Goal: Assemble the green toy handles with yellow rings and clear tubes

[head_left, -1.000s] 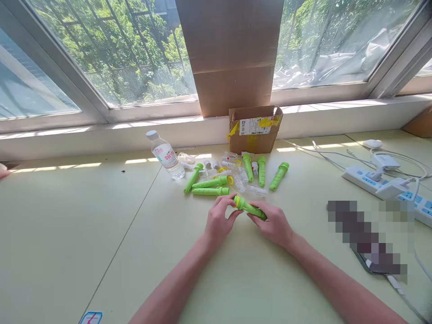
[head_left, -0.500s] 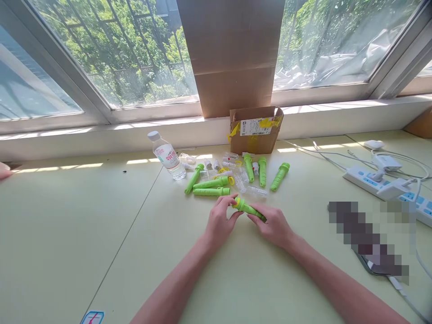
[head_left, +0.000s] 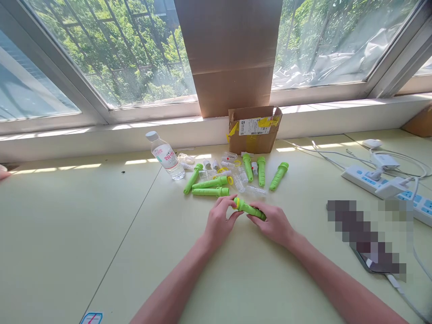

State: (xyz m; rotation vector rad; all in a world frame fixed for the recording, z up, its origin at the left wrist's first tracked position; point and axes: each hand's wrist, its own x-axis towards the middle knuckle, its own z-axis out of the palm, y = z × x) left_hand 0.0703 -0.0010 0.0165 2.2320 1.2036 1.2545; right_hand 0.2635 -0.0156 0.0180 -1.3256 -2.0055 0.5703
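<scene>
Between my two hands lies a green plastic flashlight-like tube, its threaded end pointing left and slightly away from me. My right hand is closed around its narrower body. At the threaded end, my left hand pinches a yellow ring that sits around the tube's neck; the fingertips partly cover it. Just beyond my hands, several more green tubes lie loose, among them one near my left fingertips. Clear plastic cylinders and another yellow ring lie among them.
A water bottle leans at the pile's left. Behind the pile stands an open cardboard box. On the right are a power strip with plugs and cables, and a phone on a cable. At the far left edge, another person's hand shows.
My hands keep the same hold on the green tube and yellow ring, with almost no movement. The whole view has shifted very slightly.
</scene>
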